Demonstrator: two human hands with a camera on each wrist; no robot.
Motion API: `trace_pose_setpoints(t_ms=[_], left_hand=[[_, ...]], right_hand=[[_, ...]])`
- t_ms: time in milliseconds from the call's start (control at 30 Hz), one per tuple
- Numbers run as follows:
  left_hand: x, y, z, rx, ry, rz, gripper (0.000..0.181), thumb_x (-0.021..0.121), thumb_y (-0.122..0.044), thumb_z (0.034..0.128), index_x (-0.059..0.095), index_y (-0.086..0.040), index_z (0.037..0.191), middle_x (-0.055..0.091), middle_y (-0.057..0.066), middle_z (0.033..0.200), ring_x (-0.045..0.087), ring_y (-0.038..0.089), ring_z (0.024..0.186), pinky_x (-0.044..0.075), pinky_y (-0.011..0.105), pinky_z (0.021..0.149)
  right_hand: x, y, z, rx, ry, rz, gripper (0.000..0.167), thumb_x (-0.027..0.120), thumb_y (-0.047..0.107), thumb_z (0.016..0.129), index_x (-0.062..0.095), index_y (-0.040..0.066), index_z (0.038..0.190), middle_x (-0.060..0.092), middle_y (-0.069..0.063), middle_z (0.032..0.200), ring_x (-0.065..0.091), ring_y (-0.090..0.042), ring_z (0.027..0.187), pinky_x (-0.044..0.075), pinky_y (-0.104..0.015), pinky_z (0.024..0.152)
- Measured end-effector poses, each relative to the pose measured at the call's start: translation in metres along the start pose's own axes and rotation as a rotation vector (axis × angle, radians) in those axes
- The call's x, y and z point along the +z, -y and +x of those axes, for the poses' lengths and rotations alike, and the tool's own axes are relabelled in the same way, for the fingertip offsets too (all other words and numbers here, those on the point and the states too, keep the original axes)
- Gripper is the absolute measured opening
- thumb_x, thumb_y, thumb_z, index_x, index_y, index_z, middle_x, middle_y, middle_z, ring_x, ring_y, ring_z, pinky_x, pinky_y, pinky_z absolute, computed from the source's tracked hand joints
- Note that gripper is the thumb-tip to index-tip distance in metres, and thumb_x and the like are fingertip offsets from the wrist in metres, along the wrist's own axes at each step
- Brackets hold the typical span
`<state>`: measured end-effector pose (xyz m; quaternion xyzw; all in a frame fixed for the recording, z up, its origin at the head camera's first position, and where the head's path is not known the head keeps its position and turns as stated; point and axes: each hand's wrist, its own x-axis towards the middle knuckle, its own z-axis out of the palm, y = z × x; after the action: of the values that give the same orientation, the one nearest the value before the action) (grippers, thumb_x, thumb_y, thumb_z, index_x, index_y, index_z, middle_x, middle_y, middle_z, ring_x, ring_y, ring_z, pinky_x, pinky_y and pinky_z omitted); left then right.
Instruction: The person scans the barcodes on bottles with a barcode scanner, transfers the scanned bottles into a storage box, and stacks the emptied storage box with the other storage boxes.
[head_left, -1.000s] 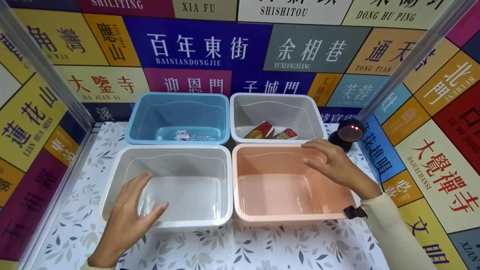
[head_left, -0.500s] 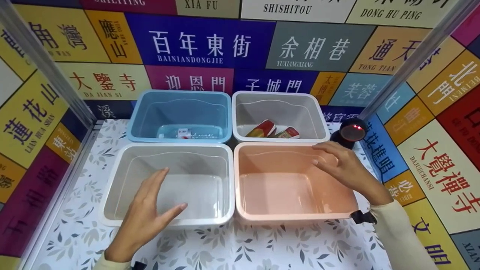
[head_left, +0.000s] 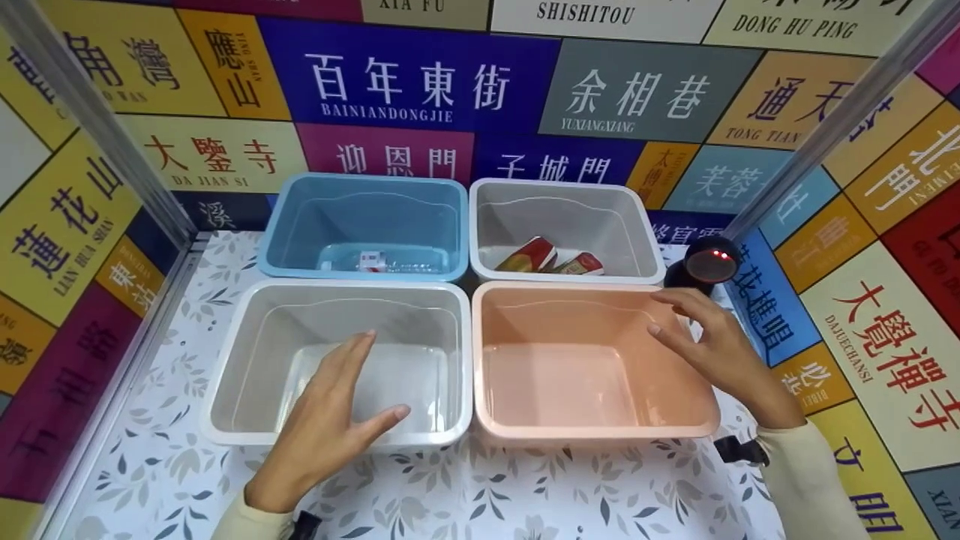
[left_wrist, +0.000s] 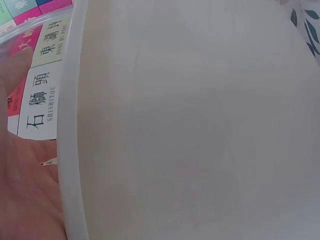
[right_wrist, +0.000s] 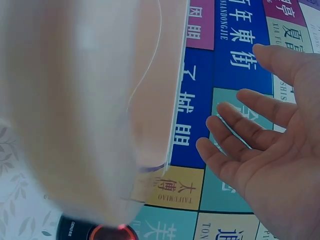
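Note:
My left hand (head_left: 324,420) hovers over the near-left corner of a white plastic bin (head_left: 463,360), thumb apart from straight fingers, holding nothing. In the left wrist view that bin's wall (left_wrist: 200,120) fills most of the picture. My right hand (head_left: 724,356) is above the right side of a peach-coloured bin (head_left: 600,433), also holding nothing. Its fingers (right_wrist: 237,135) are spread and slightly bent in the right wrist view. Inside the blue bin (head_left: 360,181) at the back left lies a clear plastic bottle (head_left: 373,262). Two crumpled red-and-yellow packages (head_left: 531,256) lie in the back-right grey bin (head_left: 566,187).
A black cylindrical device (head_left: 709,264) with red lights stands right of the grey bin. The bins sit close together on a leaf-patterned tablecloth (head_left: 420,495). Sign-printed panels (head_left: 405,75) and metal posts (head_left: 817,112) enclose the table.
My left hand has moved to the right over the white bin. My right hand has drifted slightly right and nearer to me. The bins' contents look the same.

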<state>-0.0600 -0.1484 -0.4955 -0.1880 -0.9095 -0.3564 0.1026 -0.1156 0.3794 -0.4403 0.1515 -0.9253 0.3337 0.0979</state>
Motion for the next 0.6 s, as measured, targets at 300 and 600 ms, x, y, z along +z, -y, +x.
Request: trace_pose_setpoints(t_ms=[300, 600], left_hand=[[0.011, -0.012, 0.005, 0.02, 0.03, -0.008, 0.106, 0.086, -0.057, 0.0925, 0.035, -0.012, 0.174, 0.045, 0.018, 0.171, 0.045, 0.04, 0.154, 0.041, 0.065, 0.122], [0.018, -0.021, 0.012, 0.045, 0.083, -0.02, 0.106, 0.084, -0.06, 0.0932, 0.035, -0.011, 0.174, 0.044, 0.019, 0.171, 0.044, 0.039, 0.155, 0.039, 0.063, 0.124]], right_hand=[[0.002, -0.004, -0.012, -0.022, -0.076, 0.042, 0.049, 0.082, 0.008, 0.1, 0.07, 0.011, 0.147, 0.066, -0.012, 0.149, 0.055, -0.001, 0.131, 0.042, -0.006, 0.107], [0.006, -0.011, -0.025, -0.021, -0.112, 0.054, 0.052, 0.083, 0.003, 0.097, 0.07, 0.008, 0.146, 0.066, -0.015, 0.15, 0.055, 0.003, 0.134, 0.043, -0.008, 0.107]])
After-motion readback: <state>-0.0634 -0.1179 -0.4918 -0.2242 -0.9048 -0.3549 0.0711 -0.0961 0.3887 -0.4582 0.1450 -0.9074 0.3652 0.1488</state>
